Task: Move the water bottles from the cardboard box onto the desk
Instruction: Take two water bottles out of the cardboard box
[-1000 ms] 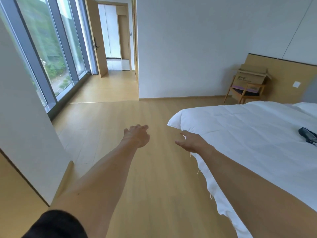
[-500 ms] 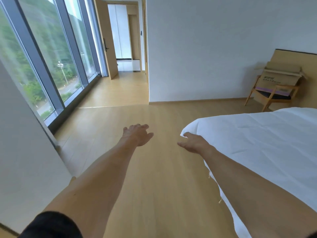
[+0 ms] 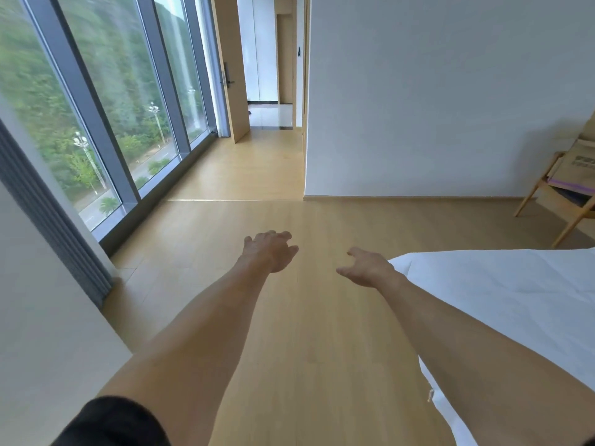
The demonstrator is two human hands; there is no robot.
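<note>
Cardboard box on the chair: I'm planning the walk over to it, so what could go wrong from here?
The cardboard box sits at the frame's far right edge, easily lost from sight. The bed corner juts beside the right hand, a possible bump. Both hands, left hand included, hold nothing.

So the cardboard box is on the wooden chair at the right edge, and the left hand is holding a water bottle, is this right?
Not quite. The head view shows the left hand empty, fingers loosely curled above the floor. The cardboard box does sit on the wooden chair at the right edge.
</note>
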